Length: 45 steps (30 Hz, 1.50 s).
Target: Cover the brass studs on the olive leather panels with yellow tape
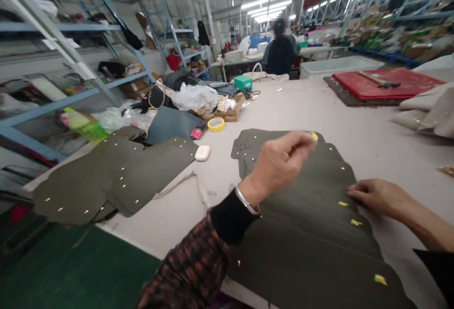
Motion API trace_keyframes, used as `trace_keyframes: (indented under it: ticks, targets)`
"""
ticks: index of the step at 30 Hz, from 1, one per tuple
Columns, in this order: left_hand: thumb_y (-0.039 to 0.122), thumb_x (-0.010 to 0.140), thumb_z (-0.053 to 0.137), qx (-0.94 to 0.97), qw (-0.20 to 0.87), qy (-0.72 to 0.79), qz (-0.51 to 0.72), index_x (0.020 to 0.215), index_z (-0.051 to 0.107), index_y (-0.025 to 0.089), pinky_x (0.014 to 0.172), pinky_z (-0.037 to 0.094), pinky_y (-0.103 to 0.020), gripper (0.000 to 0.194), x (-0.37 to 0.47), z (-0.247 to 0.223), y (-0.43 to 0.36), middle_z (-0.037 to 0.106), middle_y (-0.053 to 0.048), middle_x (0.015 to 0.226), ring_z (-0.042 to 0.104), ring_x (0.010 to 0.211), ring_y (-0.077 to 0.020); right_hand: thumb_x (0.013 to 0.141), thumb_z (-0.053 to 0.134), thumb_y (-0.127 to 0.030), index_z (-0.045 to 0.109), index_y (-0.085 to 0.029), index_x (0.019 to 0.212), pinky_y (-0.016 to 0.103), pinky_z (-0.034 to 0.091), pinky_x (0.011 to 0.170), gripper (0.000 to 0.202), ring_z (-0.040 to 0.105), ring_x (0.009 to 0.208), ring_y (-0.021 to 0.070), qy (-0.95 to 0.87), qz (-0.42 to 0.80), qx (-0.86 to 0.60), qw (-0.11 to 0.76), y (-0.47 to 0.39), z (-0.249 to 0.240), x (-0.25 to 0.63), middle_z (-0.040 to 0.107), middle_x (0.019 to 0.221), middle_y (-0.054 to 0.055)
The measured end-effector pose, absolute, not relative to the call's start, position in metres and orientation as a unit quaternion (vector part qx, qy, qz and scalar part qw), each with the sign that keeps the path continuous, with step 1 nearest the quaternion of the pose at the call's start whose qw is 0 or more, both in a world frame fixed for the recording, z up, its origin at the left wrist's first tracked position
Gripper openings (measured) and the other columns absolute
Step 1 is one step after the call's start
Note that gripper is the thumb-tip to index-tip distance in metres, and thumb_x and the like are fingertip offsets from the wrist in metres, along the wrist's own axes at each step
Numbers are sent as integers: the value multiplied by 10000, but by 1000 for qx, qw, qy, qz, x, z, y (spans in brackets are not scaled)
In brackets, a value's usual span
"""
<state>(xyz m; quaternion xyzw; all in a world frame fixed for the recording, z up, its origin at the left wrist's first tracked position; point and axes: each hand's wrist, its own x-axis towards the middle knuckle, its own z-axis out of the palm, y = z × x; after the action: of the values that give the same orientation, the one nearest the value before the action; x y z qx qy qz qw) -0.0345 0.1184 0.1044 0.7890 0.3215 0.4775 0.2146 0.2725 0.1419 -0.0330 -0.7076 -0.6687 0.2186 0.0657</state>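
A dark olive sheet (305, 233) of leather-like material lies flat before me, with small metal studs and several yellow tape pieces (355, 222) along its right side. Above its far part, my left hand (278, 165) is closed in a pinch, a small yellow piece of tape (315, 136) showing at its fingertips. My right hand (379, 196) rests at the sheet's right edge, thumb and fingers pinched together on that edge.
More studded olive pieces (81, 176) lie at the left, beside a white case (203, 153). Behind are a yellow tape roll (216, 124), a cardboard box (234, 113) and plastic bags. A hammer (379, 80) lies on a red slab (354, 87). A person (280, 54) sits farther back.
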Motion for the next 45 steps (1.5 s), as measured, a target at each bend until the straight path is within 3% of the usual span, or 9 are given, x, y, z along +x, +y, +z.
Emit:
trace_keyframes:
  ticks: [6, 13, 18, 21, 23, 30, 37, 42, 45]
  targets:
    - [168, 918, 462, 737, 269, 348, 514, 960, 560, 152, 682, 532, -206, 108, -87, 155, 130, 634, 4, 856, 624, 815, -99, 715, 663, -300, 702, -249, 674, 406, 453, 683, 76, 647, 727, 283, -663, 244, -705, 63, 140, -32, 275, 709, 781, 132]
    - [182, 885, 486, 744, 364, 327, 455, 929, 600, 149, 658, 520, -197, 127, -54, 121, 123, 650, -9, 789, 615, 708, -88, 755, 523, -355, 717, -169, 713, 296, 441, 585, 272, 631, 640, 216, -688, 303, -656, 69, 126, -8, 267, 693, 660, 68]
    - [182, 885, 466, 780, 369, 335, 379, 1100, 600, 211, 593, 493, -184, 255, -6, 84, 125, 661, 19, 780, 586, 601, -76, 788, 524, -377, 716, -185, 937, 302, 493, 692, 310, 647, 772, 216, -643, 214, -675, 292, 105, 14, 255, 719, 853, 66]
    - [151, 872, 481, 824, 330, 327, 324, 1345, 416, 261, 599, 483, -193, 490, 14, 72, 127, 666, 48, 739, 575, 558, -82, 833, 529, -418, 687, -159, 1005, 305, 519, 644, 349, 637, 702, 196, -618, 269, -621, 401, 90, 27, 240, 698, 794, 61]
    - [161, 879, 487, 849, 287, 321, 306, 1393, 338, 251, 620, 488, -210, 543, 24, 66, 129, 676, 39, 756, 598, 597, -102, 850, 543, -374, 677, -170, 1017, 305, 529, 699, 296, 643, 777, 193, -646, 270, -571, 429, 83, 35, 230, 697, 879, 66]
    - [211, 919, 470, 898, 152, 306, 276, 1386, 318, 234, 711, 528, -283, 491, 37, 49, 135, 690, -33, 991, 658, 780, -165, 855, 531, -172, 614, -188, 1058, 302, 524, 735, 220, 621, 815, 172, -752, 89, -470, 454, 86, 41, 218, 663, 916, 72]
    - [244, 940, 442, 905, 104, 316, 264, 1337, 342, 245, 679, 525, -298, 409, 41, 35, 133, 688, -28, 997, 659, 749, -178, 834, 499, -82, 599, -192, 858, 271, 486, 680, 151, 601, 730, 149, -784, 18, -446, 431, 90, 33, 217, 642, 786, 32]
    - [200, 932, 430, 891, 152, 334, 268, 1157, 486, 238, 670, 487, -248, 236, 40, 35, 129, 677, -4, 954, 651, 816, -161, 800, 508, -59, 578, -180, 803, 245, 438, 591, 140, 549, 616, 126, -773, -19, -464, 432, 92, 26, 212, 588, 673, 5]
    - [186, 913, 460, 880, 152, 365, 262, 969, 557, 234, 592, 441, -231, 122, 39, 33, 129, 666, 28, 810, 640, 722, -148, 799, 495, -66, 586, -178, 795, 247, 436, 592, 144, 551, 615, 128, -770, -23, -478, 423, 92, 20, 207, 588, 672, 10]
